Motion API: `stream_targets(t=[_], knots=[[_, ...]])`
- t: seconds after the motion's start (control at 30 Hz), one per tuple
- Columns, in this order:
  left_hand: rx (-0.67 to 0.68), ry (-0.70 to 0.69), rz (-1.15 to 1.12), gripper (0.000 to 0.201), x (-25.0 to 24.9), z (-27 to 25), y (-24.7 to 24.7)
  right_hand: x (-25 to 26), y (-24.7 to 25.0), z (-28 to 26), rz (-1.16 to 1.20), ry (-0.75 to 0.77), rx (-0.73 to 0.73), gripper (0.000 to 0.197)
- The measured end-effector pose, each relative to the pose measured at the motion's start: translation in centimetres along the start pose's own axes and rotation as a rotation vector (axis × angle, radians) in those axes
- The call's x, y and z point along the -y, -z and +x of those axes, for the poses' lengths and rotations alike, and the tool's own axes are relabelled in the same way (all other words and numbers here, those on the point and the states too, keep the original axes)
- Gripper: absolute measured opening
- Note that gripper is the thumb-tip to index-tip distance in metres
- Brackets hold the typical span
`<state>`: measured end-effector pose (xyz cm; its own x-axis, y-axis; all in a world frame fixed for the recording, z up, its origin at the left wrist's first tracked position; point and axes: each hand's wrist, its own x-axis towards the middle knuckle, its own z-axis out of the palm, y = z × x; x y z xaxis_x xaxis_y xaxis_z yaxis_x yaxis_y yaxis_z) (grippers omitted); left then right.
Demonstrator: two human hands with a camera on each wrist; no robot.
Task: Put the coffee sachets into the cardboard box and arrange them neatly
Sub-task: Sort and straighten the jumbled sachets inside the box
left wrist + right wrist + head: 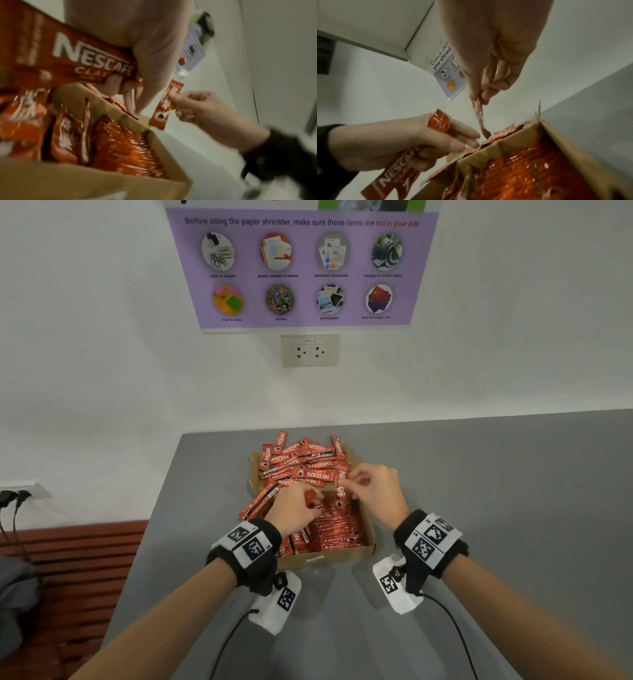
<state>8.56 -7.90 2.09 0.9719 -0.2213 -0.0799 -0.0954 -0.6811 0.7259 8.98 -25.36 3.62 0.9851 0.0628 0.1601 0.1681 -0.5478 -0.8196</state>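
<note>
Grey counter (479, 508) carries cardboard box (371, 546), upright packed rows inside; loose sachet heap (301, 463) beyond far wall; left hand (294, 510) grips sachets (73, 59); right hand (376, 491) nearer rows, pinches one sachet (165, 105) hanging long-axis down over far wall

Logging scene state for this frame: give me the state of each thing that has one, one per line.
cardboard box: open, near part packed with upright sachets in rows.
loose sachets: jumbled heap over the box's far end.
left hand: grips a sachet, maybe more.
right hand: pinches one sachet by its top end, hanging above the box.
wall socket: nothing plugged in.
</note>
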Motion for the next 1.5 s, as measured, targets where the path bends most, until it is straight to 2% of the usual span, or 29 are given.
stream_targets(t=[0.07, 0.17, 0.37, 0.57, 0.7, 0.9, 1.17, 1.33, 1.5], knots=[[0.01, -0.015, 0.225, 0.033, 0.2, 0.6, -0.4, -0.3, 0.2, 0.6, -0.001, -0.016, 0.004, 0.011], [0.03, -0.05, 0.349, 0.031, 0.2, 1.2, -1.3, -1.0, 0.0, 1.4, -0.105, 0.006, 0.057, 0.007], [0.07, -0.02, 0.394, 0.03, 0.6, 1.9, -2.3, -1.4, -0.1, 2.1, -0.404, 0.079, 0.182, 0.012], [0.131, -0.024, 0.443, 0.037, 0.5, 2.0, -2.9, -0.4, -0.3, 2.5, -0.609, 0.185, 0.299, 0.015], [0.177, 0.0, 0.498, 0.034, 0.4, 1.8, -3.2, 0.4, -0.9, 2.9, -0.737, 0.242, 0.355, 0.018], [0.222, 0.007, 0.445, 0.038, 1.2, 1.4, -3.0, 1.0, -2.2, 3.3, -0.89, 0.277, 0.451, 0.017], [0.23, 0.009, 0.426, 0.044, 1.4, 0.6, -2.5, 1.5, -3.4, 3.8, -0.875, 0.266, 0.512, 0.016], [0.041, -0.03, 0.42, 0.039, 0.8, 0.4, -2.1, 1.1, -2.9, 3.9, -0.744, 0.213, 0.497, 0.009], [0.108, -0.055, 0.479, 0.038, 0.7, 0.6, -2.1, 1.3, -2.4, 3.5, -0.675, 0.156, 0.462, 0.017]])
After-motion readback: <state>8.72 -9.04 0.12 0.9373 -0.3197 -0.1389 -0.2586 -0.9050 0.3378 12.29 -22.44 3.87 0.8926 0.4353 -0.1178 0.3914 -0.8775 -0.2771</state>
